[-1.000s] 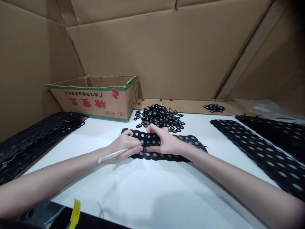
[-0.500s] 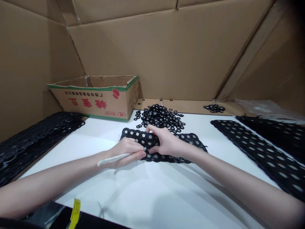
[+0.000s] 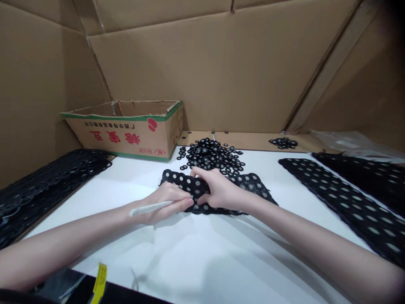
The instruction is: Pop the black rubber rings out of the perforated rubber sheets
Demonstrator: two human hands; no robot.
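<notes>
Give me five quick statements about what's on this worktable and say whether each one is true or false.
1. The left hand holds a white tool. True.
2. The right hand is apart from the black strip. False: the right hand touches the black strip.
3. Loose rings are piled beyond the black strip. True.
4. The box stands to the right of the piled rings. False: the box is to their left.
5. The tabletop is red. False: the tabletop is white.
</notes>
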